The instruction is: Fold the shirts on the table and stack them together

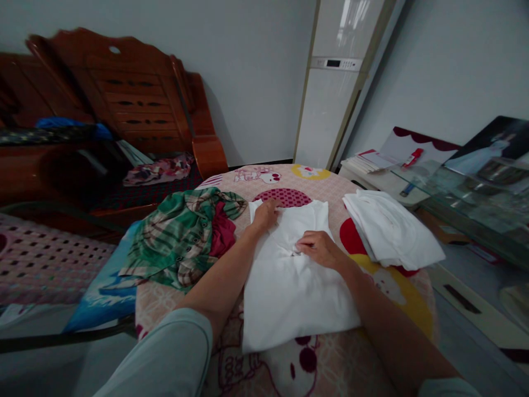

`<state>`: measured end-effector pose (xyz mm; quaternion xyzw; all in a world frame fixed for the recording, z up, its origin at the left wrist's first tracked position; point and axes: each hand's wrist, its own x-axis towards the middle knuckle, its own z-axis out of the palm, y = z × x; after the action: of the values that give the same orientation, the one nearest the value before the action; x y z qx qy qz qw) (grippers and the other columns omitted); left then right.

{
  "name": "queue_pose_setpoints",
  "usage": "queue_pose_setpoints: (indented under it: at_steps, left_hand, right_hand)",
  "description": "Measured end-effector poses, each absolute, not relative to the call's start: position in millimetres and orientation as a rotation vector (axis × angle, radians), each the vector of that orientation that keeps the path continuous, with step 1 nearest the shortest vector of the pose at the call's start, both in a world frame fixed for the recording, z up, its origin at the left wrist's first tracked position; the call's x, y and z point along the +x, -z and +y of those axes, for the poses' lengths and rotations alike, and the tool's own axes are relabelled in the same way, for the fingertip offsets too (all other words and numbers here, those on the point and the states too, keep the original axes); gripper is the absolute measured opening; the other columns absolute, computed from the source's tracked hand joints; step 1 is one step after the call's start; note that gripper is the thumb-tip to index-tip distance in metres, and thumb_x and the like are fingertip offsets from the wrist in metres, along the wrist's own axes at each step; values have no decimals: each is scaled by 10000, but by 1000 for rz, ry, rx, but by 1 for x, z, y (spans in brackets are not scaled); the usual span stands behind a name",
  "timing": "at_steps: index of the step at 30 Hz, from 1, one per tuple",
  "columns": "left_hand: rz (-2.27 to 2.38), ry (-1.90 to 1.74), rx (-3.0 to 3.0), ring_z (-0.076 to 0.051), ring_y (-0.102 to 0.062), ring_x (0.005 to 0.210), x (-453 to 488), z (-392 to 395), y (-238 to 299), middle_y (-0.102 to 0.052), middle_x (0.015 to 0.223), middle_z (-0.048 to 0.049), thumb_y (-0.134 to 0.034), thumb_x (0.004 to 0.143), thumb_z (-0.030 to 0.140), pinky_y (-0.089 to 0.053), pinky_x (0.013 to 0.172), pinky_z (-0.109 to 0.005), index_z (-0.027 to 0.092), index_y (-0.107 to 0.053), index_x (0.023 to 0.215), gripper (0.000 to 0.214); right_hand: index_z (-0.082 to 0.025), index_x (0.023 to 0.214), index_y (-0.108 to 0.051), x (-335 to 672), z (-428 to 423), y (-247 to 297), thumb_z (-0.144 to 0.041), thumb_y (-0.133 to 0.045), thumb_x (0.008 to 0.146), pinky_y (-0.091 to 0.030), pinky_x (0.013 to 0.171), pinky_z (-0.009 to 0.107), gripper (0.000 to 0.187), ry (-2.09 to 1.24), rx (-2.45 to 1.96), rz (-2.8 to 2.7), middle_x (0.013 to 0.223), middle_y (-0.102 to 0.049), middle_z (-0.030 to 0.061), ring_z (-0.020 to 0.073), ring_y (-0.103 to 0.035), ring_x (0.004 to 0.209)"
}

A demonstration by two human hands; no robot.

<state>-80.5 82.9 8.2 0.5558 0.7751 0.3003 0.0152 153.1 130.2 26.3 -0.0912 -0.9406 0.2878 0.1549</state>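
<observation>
A white garment [289, 292] lies spread on a round table with a pink patterned cloth [330, 369]. My left hand [265, 215] rests on the garment's far left corner, fingers curled onto the cloth. My right hand [318, 248] pinches a bunched fold at the garment's middle. To the left lies a crumpled green plaid shirt [182, 237] with a dark red garment [223, 231] tucked against it. A folded stack of white clothes [392, 231] sits at the table's right side.
A carved wooden bench [136, 99] with clothes on it stands at the back left. A tall white air conditioner [334, 88] stands in the corner. A glass-topped stand [467, 193] with papers is at the right. A pink perforated chair [45, 259] is at the left.
</observation>
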Motion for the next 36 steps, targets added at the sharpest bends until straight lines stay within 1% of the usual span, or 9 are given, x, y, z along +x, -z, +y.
queue_pose_setpoints:
  at_steps: [2, 5, 9, 12, 16, 21, 23, 28, 36]
  left_hand:
    - [2410, -1041, 1696, -185, -641, 930, -84, 80, -21, -709, 1045, -97, -556, 778, 70, -486, 882, -292, 134, -701, 1003, 276]
    - [2314, -1192, 1643, -147, -636, 737, -85, 70, -49, -714, 818, -53, -568, 789, 158, -493, 740, -249, 123, -702, 875, 163]
    - [1884, -1065, 1647, -108, -580, 535, -71, 49, -74, -638, 588, -7, -558, 814, 268, -434, 554, -197, 137, -666, 708, 200]
    - [1632, -738, 1699, -108, -588, 532, -51, 29, -74, -644, 580, 3, -618, 777, 283, -405, 529, -185, 160, -673, 671, 171]
    - [1744, -472, 1816, -117, -601, 597, -28, 0, -60, -671, 646, 19, -723, 705, 243, -372, 553, -195, 211, -691, 706, 45]
    - [2084, -288, 1853, -198, -639, 762, -19, -22, -43, -713, 847, -31, -785, 685, 376, -362, 606, -244, 229, -678, 897, 279]
    - [2079, -239, 1860, -209, -637, 788, -20, -25, -40, -714, 880, -38, -769, 696, 357, -362, 620, -251, 227, -676, 915, 271]
    - [1884, -351, 1911, -175, -617, 768, -21, -33, -51, -693, 834, -10, -676, 746, 267, -377, 665, -242, 219, -666, 821, 90]
    - [1873, -602, 1971, -138, -588, 705, -31, -31, -100, -668, 785, 4, -627, 799, 250, -394, 662, -227, 211, -669, 866, 89]
  right_hand:
    - [-158, 775, -730, 160, 139, -32, -257, -575, 883, -411, 653, 237, 214, -894, -384, -2589, 777, -678, 47, 143, -600, 716]
    - [-155, 746, -720, 173, 150, -44, -291, -620, 837, -416, 628, 241, 192, -937, -528, -2558, 748, -696, 41, 152, -605, 696]
    - [-152, 768, -726, 183, 153, -53, -322, -690, 769, -430, 632, 249, 174, -1068, -567, -2741, 747, -715, 37, 166, -623, 692]
    - [-151, 837, -739, 182, 149, -53, -319, -735, 721, -443, 679, 264, 205, -1006, -550, -2850, 815, -729, 51, 185, -640, 749]
    - [-153, 836, -734, 178, 146, -51, -303, -765, 679, -424, 669, 263, 220, -884, -575, -2918, 794, -714, 47, 184, -626, 737]
    - [-154, 716, -687, 180, 149, -53, -267, -749, 662, -352, 583, 235, 140, -899, -573, -2971, 646, -629, -16, 142, -552, 629]
    - [-154, 674, -670, 182, 151, -53, -244, -712, 673, -322, 555, 228, 99, -944, -535, -2995, 605, -595, -33, 131, -525, 601]
    - [-148, 667, -680, 191, 153, -61, -225, -618, 707, -348, 564, 226, 106, -1158, -379, -2936, 645, -632, -21, 141, -549, 625]
    - [-160, 814, -752, 204, 153, -112, -261, -601, 737, -386, 586, 237, 196, -1131, -411, -2829, 739, -695, 7, 166, -585, 675]
